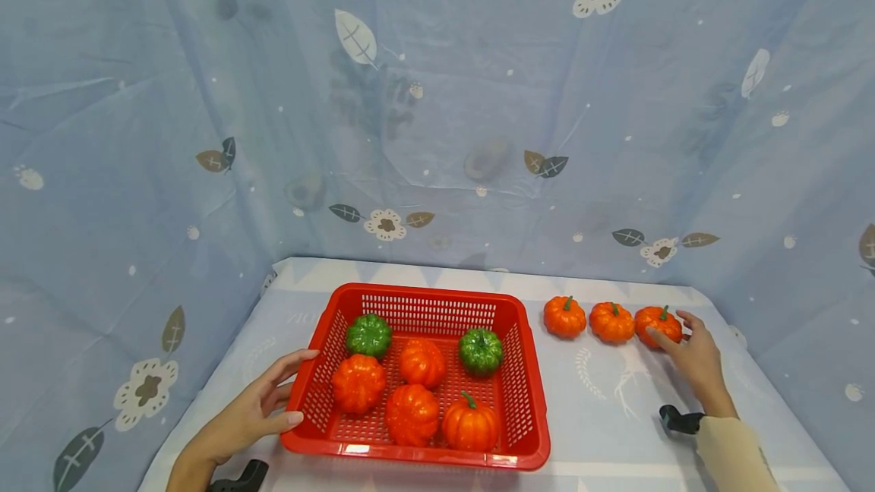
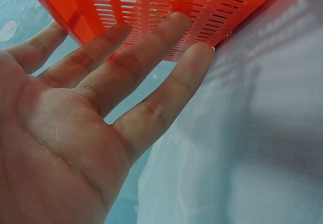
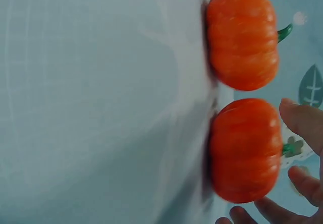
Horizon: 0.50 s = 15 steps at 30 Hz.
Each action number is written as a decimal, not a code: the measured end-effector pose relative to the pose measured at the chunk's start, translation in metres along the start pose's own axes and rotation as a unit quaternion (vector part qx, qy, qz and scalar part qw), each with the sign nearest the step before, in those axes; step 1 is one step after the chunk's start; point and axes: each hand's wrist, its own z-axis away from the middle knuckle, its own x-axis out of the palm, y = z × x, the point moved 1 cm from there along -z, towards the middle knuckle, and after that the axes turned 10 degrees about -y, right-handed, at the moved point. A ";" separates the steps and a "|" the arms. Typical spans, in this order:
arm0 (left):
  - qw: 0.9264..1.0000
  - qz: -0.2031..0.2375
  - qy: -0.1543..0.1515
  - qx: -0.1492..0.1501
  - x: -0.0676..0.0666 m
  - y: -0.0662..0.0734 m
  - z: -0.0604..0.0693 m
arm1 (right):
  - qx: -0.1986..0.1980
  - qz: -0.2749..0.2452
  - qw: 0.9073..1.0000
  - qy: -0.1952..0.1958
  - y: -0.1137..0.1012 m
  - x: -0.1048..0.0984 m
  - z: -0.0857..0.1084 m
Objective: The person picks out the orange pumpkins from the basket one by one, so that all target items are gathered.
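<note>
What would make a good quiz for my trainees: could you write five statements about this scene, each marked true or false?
1. The red rectangular plastic basket holds two glossy green ribbed pumpkins. True.
2. Three glossy orange ribbed pumpkins form a row right of the basket. True.
3. The basket holds just one orange pumpkin. False: it holds four orange pumpkins.
4. The left hand is at the basket's left side. True.
5. The right hand is at the row's leftmost pumpkin. False: it is at the rightmost pumpkin.
</note>
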 end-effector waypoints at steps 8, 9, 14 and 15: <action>1.000 -0.003 -0.002 0.001 0.000 0.001 0.000 | -0.072 0.008 0.997 0.020 -0.034 -0.007 0.019; 1.000 -0.002 -0.003 0.002 0.000 0.000 0.000 | -0.079 0.007 0.997 0.017 -0.040 -0.008 0.020; 1.000 0.004 -0.008 0.005 -0.001 0.000 -0.001 | -0.114 -0.028 0.993 -0.014 -0.070 -0.007 0.029; 1.000 0.004 -0.009 0.006 -0.001 0.000 -0.002 | -0.119 -0.036 0.992 -0.024 -0.076 -0.006 0.032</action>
